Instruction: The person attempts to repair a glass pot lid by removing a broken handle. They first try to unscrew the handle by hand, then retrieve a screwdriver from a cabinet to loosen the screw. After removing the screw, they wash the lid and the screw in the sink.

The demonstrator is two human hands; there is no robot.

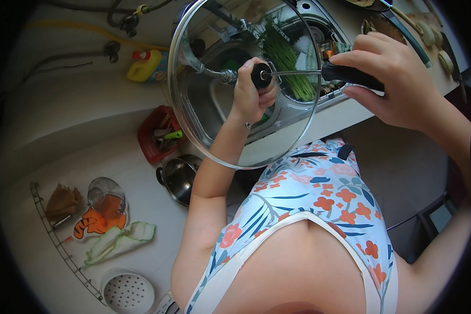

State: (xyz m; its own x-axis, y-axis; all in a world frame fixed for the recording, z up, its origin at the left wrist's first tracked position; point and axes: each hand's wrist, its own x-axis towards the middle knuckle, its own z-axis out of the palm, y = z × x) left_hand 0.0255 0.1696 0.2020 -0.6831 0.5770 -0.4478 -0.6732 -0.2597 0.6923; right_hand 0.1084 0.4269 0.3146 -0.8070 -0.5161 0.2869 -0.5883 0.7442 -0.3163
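Observation:
A round clear glass pot lid (246,167) with a metal rim is held up, tilted, over the sink edge. My left hand (255,94) shows through the glass, its fingers wrapped round the lid's black knob (260,76). In my right hand (395,78) is a screwdriver (351,76) with a black handle, gripped between thumb and fingers. The screwdriver's thin metal shaft runs left to a screw at the middle of the knob. Whether the tip sits in the screw slot, I cannot tell.
Behind the lid lie a steel sink (206,104) and a bunch of long green leaves (288,60). On the left are a yellow bottle (147,66), a red basket (156,137) with utensils, a steel pot (180,180) and a white colander (126,293). Wooden-handled cookware crowds the upper right.

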